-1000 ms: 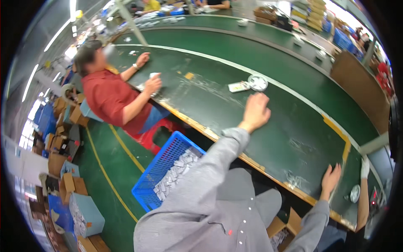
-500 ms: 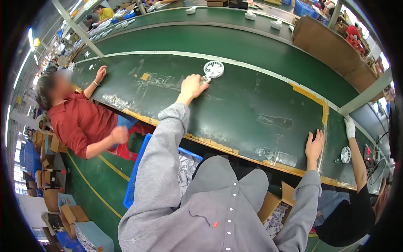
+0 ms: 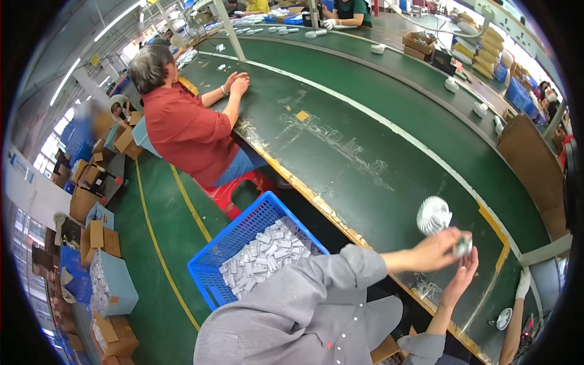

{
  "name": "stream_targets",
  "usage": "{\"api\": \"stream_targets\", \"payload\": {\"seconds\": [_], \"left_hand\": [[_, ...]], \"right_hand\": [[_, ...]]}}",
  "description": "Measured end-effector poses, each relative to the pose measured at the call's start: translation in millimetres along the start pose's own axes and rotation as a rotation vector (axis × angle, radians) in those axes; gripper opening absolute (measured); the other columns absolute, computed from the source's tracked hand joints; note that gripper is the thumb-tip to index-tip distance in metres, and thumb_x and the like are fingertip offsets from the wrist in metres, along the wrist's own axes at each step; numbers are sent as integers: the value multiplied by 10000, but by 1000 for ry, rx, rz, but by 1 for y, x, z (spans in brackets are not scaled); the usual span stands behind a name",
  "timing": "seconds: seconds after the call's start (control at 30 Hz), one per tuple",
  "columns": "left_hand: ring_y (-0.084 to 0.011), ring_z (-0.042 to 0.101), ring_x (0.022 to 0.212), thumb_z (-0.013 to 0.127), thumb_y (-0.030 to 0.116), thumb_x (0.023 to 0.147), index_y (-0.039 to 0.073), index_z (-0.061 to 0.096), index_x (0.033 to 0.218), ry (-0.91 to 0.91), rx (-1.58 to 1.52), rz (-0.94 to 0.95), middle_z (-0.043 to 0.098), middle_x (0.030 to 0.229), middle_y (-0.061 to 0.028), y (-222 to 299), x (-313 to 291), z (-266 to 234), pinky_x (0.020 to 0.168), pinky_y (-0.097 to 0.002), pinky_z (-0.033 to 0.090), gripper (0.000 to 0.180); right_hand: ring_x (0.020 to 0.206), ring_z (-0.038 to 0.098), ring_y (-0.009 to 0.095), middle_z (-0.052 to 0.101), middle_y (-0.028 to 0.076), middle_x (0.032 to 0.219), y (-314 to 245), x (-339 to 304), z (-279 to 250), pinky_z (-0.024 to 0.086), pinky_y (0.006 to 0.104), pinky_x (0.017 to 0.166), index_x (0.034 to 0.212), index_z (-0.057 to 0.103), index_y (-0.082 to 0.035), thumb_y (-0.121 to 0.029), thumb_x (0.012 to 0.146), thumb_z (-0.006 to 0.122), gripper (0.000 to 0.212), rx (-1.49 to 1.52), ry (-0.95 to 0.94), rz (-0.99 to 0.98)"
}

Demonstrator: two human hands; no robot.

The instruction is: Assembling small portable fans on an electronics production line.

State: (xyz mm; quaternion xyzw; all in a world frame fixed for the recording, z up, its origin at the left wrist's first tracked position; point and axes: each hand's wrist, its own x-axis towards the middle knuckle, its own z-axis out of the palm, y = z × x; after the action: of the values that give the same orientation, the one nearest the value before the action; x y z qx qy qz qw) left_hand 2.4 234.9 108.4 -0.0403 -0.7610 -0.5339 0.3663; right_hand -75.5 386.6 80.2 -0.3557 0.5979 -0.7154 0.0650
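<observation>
A small white fan [image 3: 432, 215] with a round slatted head is held just above the green work table, at the right. My left hand [image 3: 435, 249] is closed on its lower end, where a small part with some green on it [image 3: 463, 244] shows past my fingertips. From below, my right hand [image 3: 461, 281] reaches up to that same part, thumb and fingers against it. The fingers of both hands partly hide how the part joins the fan head.
A blue basket [image 3: 228, 252] of small white parts stands by the table's near edge [image 3: 322, 207]. At the left a person in a red shirt [image 3: 182, 125] sits on a red stool [image 3: 228, 198]. Another white fan [image 3: 504, 319] lies at far right by a co-worker's gloved hand [image 3: 523, 283].
My view has swung left. The fan has come across the table from the far side to the right, in my left hand. My right hand has left the tabletop and joined it.
</observation>
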Motion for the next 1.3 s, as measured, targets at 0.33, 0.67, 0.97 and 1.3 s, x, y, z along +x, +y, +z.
{"api": "stream_targets", "payload": {"seconds": [0.33, 0.67, 0.97, 1.3], "left_hand": [[-397, 517, 1125, 673, 93, 756, -46, 459, 1303, -271, 227, 51, 509, 1193, -231, 25, -29, 7, 920, -451, 481, 604], [-373, 617, 933, 682, 157, 755, 24, 669, 990, -375, 225, 51, 636, 967, -169, 29, -8, -26, 782, -465, 522, 270], [-346, 595, 1129, 728, 248, 818, 9, 619, 1185, -416, 156, 8, 618, 1220, -162, 35, -11, -17, 940, -410, 505, 452], [-325, 654, 1092, 643, -16, 770, 19, 647, 1192, -327, 239, 265, 684, 1158, -157, 39, 11, -13, 945, -376, 520, 424]], "right_hand": [[927, 586, 125, 645, 64, 1002, -13, -14, -7, 460, 270, 844, 1057, 612, 22, -121, 983, 543, 175, 35, 149, 252], [876, 631, 129, 667, 48, 980, -44, -6, -1, 496, 254, 792, 1070, 647, 13, -142, 878, 669, 248, 387, -203, 559], [953, 577, 192, 607, 113, 978, -53, -17, 3, 462, 311, 854, 957, 556, -10, -326, 934, 550, 316, 583, -108, 477], [762, 569, 281, 554, 119, 715, -45, -21, -7, 456, 397, 771, 808, 544, -5, -554, 1008, 274, 644, 911, -110, 510]]}}
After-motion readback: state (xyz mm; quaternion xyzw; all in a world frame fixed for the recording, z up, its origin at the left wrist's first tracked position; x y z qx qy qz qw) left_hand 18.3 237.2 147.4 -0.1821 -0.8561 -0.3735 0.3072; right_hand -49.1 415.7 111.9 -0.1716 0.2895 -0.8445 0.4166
